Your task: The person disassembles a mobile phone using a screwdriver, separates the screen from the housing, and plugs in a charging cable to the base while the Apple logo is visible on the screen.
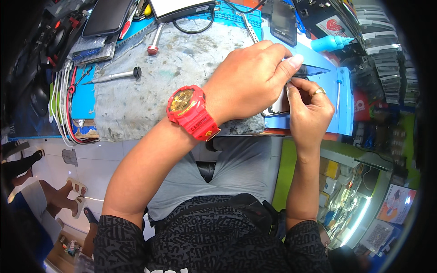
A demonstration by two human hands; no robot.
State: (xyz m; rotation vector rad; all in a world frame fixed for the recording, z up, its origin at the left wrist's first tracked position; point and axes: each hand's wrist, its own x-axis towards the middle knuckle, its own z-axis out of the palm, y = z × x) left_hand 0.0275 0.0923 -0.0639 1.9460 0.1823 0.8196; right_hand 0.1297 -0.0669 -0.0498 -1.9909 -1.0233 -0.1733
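My left hand (255, 79), with a red watch (193, 113) on its wrist, reaches across to the right side of the bench. Its fingers are curled and closed, and their tips are hidden. Just to its right, my right hand (309, 107), wearing a gold ring, has thumb and forefinger pinched together. What either hand grips is too hidden to name. Beneath them a flat phone-like device (278, 108) with a rounded, light-rimmed corner lies on the blue mat (334, 120), mostly covered by my hands. A dark thin piece (314, 70) shows beyond the right fingers.
On the grey stained cloth (150, 100) lie a screwdriver (116, 75) and a red-ended metal tool (156, 41). A dark phone (107, 18) is at the far left, another dark phone panel (282, 22) at the back, and a blue bottle (330, 43) at the right. Cables (68, 104) hang at the left edge.
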